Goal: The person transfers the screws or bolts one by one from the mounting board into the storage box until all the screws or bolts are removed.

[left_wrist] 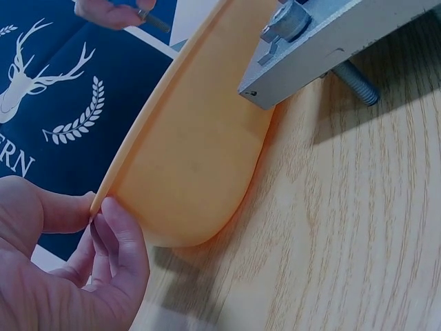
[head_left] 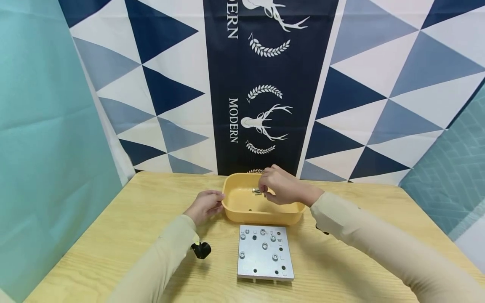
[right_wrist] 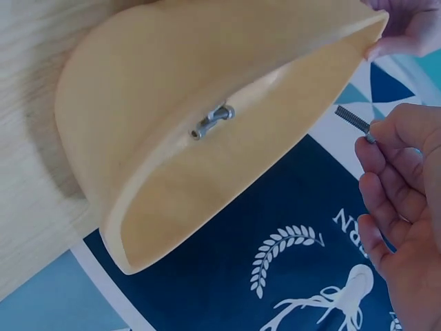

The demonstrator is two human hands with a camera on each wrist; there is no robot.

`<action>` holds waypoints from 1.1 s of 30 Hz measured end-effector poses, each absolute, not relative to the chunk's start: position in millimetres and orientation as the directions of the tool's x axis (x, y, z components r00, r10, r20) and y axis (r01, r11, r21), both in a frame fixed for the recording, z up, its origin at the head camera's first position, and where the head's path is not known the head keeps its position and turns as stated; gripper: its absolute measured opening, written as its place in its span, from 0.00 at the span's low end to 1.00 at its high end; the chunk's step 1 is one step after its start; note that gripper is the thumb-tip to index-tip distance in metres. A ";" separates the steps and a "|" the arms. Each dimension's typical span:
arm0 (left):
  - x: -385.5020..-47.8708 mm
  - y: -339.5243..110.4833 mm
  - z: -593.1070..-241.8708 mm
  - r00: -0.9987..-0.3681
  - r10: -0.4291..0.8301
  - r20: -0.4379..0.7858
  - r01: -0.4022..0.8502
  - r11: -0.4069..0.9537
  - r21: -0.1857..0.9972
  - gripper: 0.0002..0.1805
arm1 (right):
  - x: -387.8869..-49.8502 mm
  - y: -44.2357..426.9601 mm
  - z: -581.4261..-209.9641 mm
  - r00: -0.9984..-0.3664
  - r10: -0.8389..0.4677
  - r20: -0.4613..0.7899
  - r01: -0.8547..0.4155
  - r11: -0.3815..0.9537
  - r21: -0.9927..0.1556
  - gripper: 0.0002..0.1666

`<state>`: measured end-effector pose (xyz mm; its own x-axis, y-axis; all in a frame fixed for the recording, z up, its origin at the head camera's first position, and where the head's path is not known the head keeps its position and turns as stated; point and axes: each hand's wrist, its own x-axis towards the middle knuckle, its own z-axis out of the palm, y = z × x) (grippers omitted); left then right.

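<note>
A yellow plastic basin stands on the table, and its left rim is pinched between the thumb and fingers of my left hand. Over the basin's right half, my right hand pinches a small threaded screw by its head end, clear of the basin. A few more screws lie inside the basin. In front of it is a grey metal plate with several socket-head screws set in it and some bare holes. One screw's threaded shank sticks out below the plate.
The light wooden table carries everything. A patterned cloth with triangles and deer prints hangs right behind the basin. A black wrist camera hangs below my left sleeve.
</note>
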<state>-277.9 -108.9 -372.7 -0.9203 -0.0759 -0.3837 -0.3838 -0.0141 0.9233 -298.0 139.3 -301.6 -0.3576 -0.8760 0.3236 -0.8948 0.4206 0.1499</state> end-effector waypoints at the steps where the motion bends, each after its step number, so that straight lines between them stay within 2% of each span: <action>1: -278.9 -109.1 -371.6 -0.919 -0.076 -0.386 -0.386 -0.013 0.922 0.12 | -300.7 138.7 -300.9 -0.361 -0.874 0.325 -0.892 0.425 0.153 0.07; 22: -283.6 -109.7 -363.3 -0.920 -0.081 -0.382 -0.381 -0.030 0.924 0.13 | -350.3 134.1 -289.6 -0.454 -0.822 0.344 -0.853 0.512 0.100 0.10; 33: -280.9 -110.1 -370.2 -0.917 -0.083 -0.391 -0.391 -0.014 0.920 0.13 | -361.2 124.8 -303.9 -0.489 -0.808 0.328 -0.843 0.534 0.061 0.11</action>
<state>-280.9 -110.1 -370.2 -0.9165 -0.0835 -0.3912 -0.3914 -0.0144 0.9201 -361.2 124.8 -303.9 -0.4888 -0.8085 0.3278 -0.8430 0.5344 0.0611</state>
